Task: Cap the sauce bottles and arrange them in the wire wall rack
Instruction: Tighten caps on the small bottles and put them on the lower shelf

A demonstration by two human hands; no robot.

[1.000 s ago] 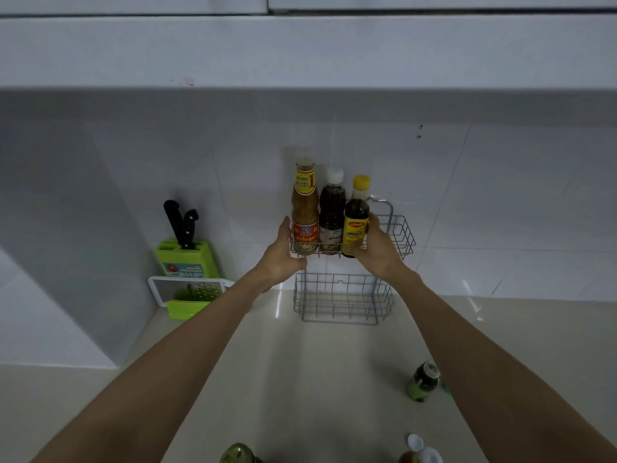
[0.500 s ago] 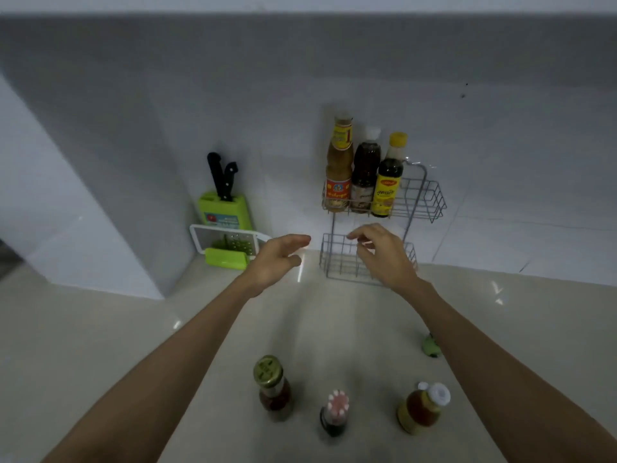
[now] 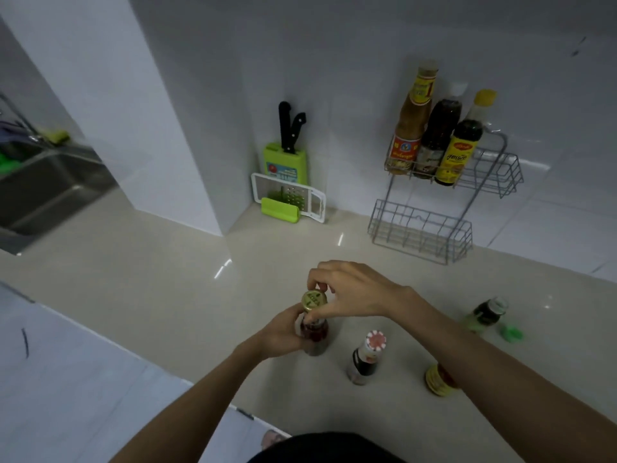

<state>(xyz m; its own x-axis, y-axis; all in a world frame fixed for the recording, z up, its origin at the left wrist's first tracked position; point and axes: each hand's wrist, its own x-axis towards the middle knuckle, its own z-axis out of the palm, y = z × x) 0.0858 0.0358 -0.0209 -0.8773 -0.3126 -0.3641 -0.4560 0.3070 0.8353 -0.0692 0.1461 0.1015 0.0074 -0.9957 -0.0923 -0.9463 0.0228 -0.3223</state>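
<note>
Bottle count: 7 total. 3 upright in the wire rack's (image 3: pixel 480 182) top tier, packed touching at its left end: tall orange-sauce bottle (image 3: pixel 411 128), dark middle bottle (image 3: pixel 437 135), yellow-cap bottle (image 3: pixel 462 142). Lower tier holds none.

4 on the tabletop (image 3: pixel 167 279) near its front edge: gold-cap bottle (image 3: pixel 314 332) in hand, red/white-cap bottle (image 3: pixel 365 360) just right of it, yellow-label bottle (image 3: pixel 439 382) partly behind the right forearm, green bottle (image 3: pixel 485 315) farther right with 1 loose green cap (image 3: pixel 512 334) beside it.

Left hand (image 3: pixel 283 335) wrapped closed round the gold-cap bottle's body. Right hand (image 3: pixel 354 292) arched over the top, fingers (image 3: pixel 315 285) pinched on the gold cap (image 3: pixel 314 299).
</note>
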